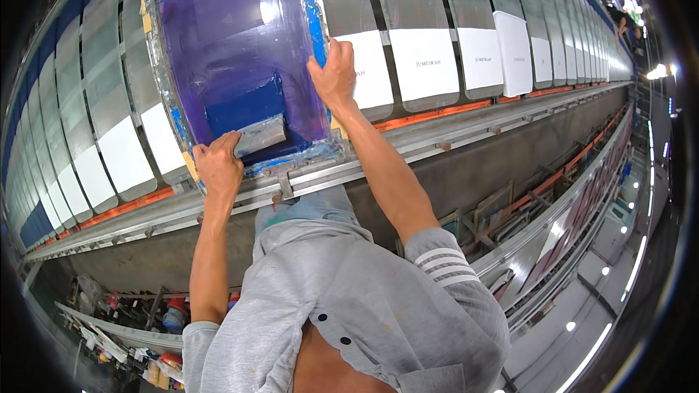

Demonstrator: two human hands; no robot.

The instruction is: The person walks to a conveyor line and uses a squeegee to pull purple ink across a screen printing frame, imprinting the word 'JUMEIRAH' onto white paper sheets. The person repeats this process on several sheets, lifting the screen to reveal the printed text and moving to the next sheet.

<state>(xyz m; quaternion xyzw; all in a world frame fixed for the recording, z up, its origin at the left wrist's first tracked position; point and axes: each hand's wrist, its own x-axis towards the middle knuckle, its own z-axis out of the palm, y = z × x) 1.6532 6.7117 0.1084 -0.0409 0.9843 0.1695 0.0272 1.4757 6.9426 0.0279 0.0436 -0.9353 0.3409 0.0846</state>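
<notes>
A metal-framed printing screen (162,87) with purple mesh and blue tape edges lies on the long table. My left hand (217,167) grips the near end of a grey squeegee (259,135) that rests in a patch of dark blue ink at the screen's lower part. My right hand (333,76) holds the right edge of the screen frame, fingers curled over the blue-taped rail.
Rows of grey platens (419,14) carrying white fabric pieces (427,65) run left and right along the table, above an orange strip (429,113) and metal rail. Shelves with paint pots (175,316) sit below left. Another person's arm (622,25) shows far right.
</notes>
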